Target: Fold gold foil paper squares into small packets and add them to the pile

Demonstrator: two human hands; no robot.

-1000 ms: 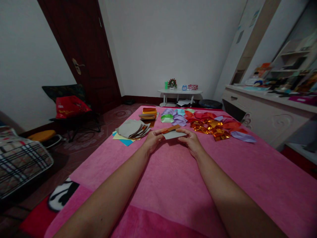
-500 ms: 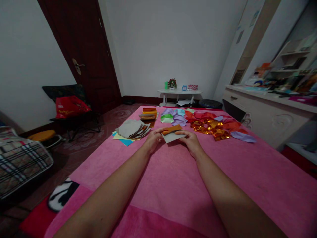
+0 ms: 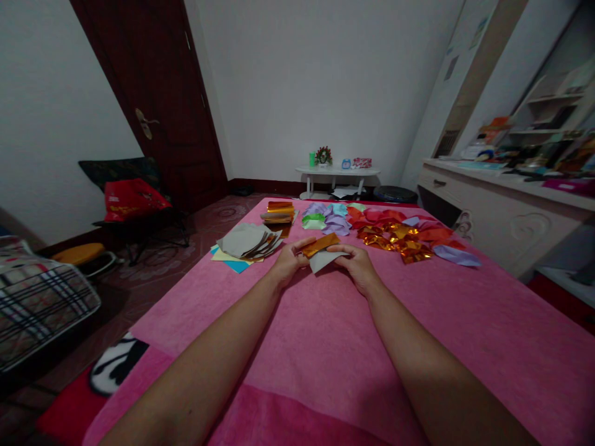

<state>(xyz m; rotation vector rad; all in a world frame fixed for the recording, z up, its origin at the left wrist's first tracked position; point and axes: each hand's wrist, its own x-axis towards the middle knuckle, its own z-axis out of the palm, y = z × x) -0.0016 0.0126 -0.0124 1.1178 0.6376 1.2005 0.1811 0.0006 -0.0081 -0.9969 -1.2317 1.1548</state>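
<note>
Between my hands is a sheet of foil paper [image 3: 321, 245], gold on one face and grey on the other, with its far part folded over so the gold shows. My left hand [image 3: 292, 262] is closed on the sheet's left edge. At the right edge, my right hand [image 3: 357, 264] pinches the same sheet with thumb and fingers. To the left lies a fanned stack of grey-backed paper [image 3: 246, 240] over yellow and blue sheets [image 3: 238, 266]. Behind that sits a pile of gold foil paper [image 3: 279, 212].
Folded paper pieces lie beyond my hands: purple ones [image 3: 336, 224], red ones [image 3: 372, 217] and shiny gold ones [image 3: 395, 243]. A pink cloth [image 3: 320, 347] covers the surface. A dresser [image 3: 502, 210] stands right, a small white table [image 3: 339, 171] behind.
The gold fold on the sheet has shifted slightly to the left, and the grey lower corner has tilted a little downward. Both hands remain on the sheet in almost the same place.
</note>
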